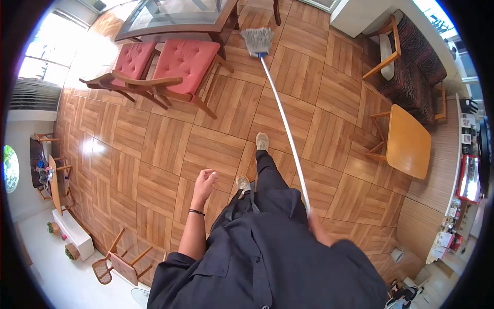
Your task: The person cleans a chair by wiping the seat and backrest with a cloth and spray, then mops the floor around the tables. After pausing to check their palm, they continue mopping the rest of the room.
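My right hand (317, 227), somewhat blurred, is closed around the upper end of a long white mop handle (287, 129). From there the pole runs forward to a grey string mop head (257, 41) with a blue socket, resting on the wooden floor (211, 149) near the glass-topped table. Out to my other side, my left hand (205, 184) hangs over the floor with nothing in it, its fingers loosely bent and slightly apart. A dark band is around that wrist.
Two chairs with red cushions (185, 64) stand beside the glass-topped table (177, 20) ahead on the left. On the right are a patterned sofa (414, 67) and a small wooden table (407, 141). Another chair (123, 267) is behind on the left, near a white bench (72, 232).
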`<state>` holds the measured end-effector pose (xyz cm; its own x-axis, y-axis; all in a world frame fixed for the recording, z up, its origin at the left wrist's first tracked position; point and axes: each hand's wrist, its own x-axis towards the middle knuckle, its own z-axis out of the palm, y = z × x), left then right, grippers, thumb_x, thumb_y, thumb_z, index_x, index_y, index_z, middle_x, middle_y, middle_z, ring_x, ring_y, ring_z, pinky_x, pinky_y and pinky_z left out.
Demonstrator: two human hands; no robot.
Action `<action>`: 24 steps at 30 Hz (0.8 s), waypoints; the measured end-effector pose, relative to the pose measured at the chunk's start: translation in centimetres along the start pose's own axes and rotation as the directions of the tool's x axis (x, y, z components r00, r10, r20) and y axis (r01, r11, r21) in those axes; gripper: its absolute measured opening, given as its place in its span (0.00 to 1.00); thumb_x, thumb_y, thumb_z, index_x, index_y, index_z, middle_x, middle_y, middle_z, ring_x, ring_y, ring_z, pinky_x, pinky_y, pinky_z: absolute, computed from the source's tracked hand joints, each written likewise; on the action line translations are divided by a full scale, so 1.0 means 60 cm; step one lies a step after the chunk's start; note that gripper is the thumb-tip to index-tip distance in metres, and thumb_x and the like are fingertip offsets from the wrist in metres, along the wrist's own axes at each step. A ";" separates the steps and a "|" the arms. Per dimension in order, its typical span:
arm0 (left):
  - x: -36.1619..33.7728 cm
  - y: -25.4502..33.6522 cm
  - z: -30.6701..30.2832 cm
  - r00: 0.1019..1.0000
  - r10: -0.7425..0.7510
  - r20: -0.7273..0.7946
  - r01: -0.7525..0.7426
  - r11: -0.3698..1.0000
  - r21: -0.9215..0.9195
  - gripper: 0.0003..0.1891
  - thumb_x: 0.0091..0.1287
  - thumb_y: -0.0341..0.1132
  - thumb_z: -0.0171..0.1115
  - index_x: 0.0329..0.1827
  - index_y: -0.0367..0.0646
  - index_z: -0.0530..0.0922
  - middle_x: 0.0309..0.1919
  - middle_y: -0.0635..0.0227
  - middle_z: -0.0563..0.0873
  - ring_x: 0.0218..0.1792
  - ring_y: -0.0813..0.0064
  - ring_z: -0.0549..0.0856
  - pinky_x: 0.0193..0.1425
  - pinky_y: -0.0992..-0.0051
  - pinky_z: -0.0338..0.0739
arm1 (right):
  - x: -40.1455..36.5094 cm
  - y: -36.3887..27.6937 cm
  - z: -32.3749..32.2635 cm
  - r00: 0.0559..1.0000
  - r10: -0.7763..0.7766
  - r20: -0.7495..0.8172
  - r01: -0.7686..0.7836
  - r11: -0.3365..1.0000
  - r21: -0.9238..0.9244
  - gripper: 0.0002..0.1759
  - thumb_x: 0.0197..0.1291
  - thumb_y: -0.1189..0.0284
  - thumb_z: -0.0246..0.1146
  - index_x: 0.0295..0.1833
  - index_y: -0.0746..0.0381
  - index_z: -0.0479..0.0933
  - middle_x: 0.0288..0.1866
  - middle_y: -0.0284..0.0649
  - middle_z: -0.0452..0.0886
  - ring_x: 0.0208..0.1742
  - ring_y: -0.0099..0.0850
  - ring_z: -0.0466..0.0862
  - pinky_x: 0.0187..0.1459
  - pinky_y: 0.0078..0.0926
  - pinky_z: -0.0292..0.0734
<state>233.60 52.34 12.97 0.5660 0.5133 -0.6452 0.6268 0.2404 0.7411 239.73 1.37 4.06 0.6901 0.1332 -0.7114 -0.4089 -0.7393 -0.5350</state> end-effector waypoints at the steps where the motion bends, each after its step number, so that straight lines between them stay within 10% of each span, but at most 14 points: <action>1: -0.008 -0.014 -0.010 0.999 -0.044 -0.012 0.044 0.999 -0.006 0.16 0.75 0.38 0.60 0.56 0.34 0.74 0.43 0.60 0.86 0.43 0.73 0.86 0.48 0.74 0.81 | -0.075 0.088 0.000 0.995 0.100 -0.002 -0.100 0.994 0.051 0.21 0.73 0.55 0.54 0.43 0.63 0.79 0.28 0.42 0.78 0.31 0.38 0.79 0.34 0.36 0.73; 3: -0.012 -0.063 -0.034 0.994 -0.104 -0.027 0.102 0.993 -0.056 0.18 0.74 0.40 0.60 0.56 0.34 0.74 0.42 0.61 0.87 0.40 0.73 0.86 0.47 0.73 0.80 | -0.292 0.074 -0.075 0.999 0.025 -0.025 -0.031 0.951 -0.306 0.34 0.73 0.45 0.49 0.49 0.70 0.79 0.34 0.65 0.81 0.42 0.61 0.83 0.42 0.49 0.75; 6: -0.041 -0.093 -0.054 0.967 -0.250 -0.041 0.244 0.963 -0.115 0.20 0.74 0.44 0.60 0.58 0.36 0.74 0.40 0.63 0.88 0.39 0.74 0.87 0.47 0.73 0.78 | -0.406 0.126 -0.122 0.903 0.419 -0.099 -0.418 0.801 -0.428 0.35 0.72 0.44 0.50 0.49 0.70 0.80 0.36 0.66 0.81 0.44 0.62 0.82 0.43 0.50 0.75; 11: -0.035 -0.136 -0.065 0.974 -0.207 -0.087 0.217 0.968 0.129 0.22 0.73 0.45 0.59 0.23 0.42 0.81 0.20 0.66 0.84 0.35 0.71 0.86 0.44 0.70 0.78 | -0.364 0.109 -0.145 0.801 0.561 -0.210 -0.576 0.625 -0.528 0.37 0.71 0.42 0.50 0.49 0.70 0.81 0.39 0.67 0.82 0.49 0.62 0.81 0.44 0.51 0.75; 17: 0.036 -0.032 -0.036 0.992 -0.059 0.112 0.079 0.978 -0.192 0.19 0.75 0.36 0.51 0.66 0.39 0.72 0.43 0.56 0.87 0.35 0.67 0.88 0.34 0.66 0.84 | -0.039 0.027 -0.114 0.985 0.054 -0.163 -0.101 0.949 -0.297 0.44 0.68 0.35 0.46 0.43 0.70 0.83 0.34 0.64 0.83 0.45 0.60 0.85 0.42 0.51 0.76; 19: 0.011 0.095 -0.017 0.934 0.224 0.279 -0.064 0.872 -0.486 0.28 0.76 0.39 0.49 0.75 0.39 0.58 0.65 0.50 0.77 0.53 0.58 0.86 0.50 0.61 0.85 | 0.042 -0.171 -0.102 0.982 0.135 -0.130 -0.174 0.917 -0.359 0.43 0.68 0.36 0.47 0.46 0.70 0.83 0.36 0.64 0.84 0.46 0.58 0.85 0.44 0.50 0.77; 21: -0.025 0.216 0.001 0.822 0.440 0.361 0.141 0.457 -0.878 0.33 0.76 0.49 0.48 0.77 0.38 0.57 0.77 0.50 0.62 0.72 0.53 0.71 0.71 0.56 0.72 | 0.130 -0.276 -0.083 0.993 0.105 -0.060 -0.119 0.935 -0.333 0.42 0.70 0.39 0.46 0.49 0.71 0.81 0.39 0.64 0.84 0.50 0.57 0.85 0.47 0.51 0.76; 24: -0.073 0.317 0.007 0.716 0.601 0.354 0.278 0.220 -0.935 0.43 0.73 0.63 0.46 0.81 0.41 0.51 0.80 0.51 0.56 0.80 0.55 0.57 0.81 0.56 0.53 | 0.205 -0.369 -0.050 0.992 -0.090 -0.083 0.061 0.951 -0.303 0.36 0.74 0.44 0.44 0.40 0.68 0.78 0.25 0.53 0.80 0.28 0.47 0.84 0.31 0.45 0.76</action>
<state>243.25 54.29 29.82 0.9720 0.2201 -0.0823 -0.2055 0.9660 0.1566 259.06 17.38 8.51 0.7712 0.1443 -0.6200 -0.1656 -0.8950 -0.4142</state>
